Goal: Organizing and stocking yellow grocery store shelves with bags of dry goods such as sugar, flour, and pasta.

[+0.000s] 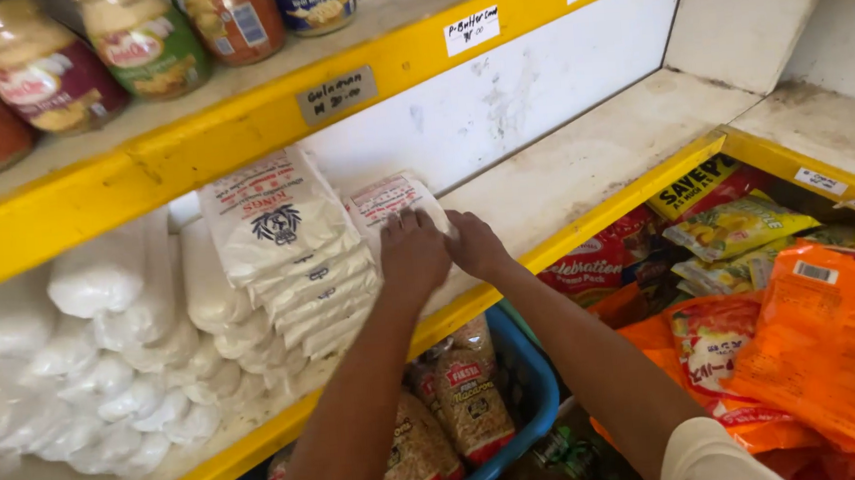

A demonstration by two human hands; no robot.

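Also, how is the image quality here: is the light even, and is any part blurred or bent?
In the head view, soft daylight falls evenly, with mild shadow under the yellow shelf; the jars at the top left look stretched by the wide lens; both hands, left hand and right hand, on the white packet, are fairly sharp; the white bags are bright, with little detail.

We reach both bare forearms forward and up, our left hand (412, 253) and right hand (475, 246) side by side, nearly touching, palms down, fingers curled forward, wrists bent slightly.
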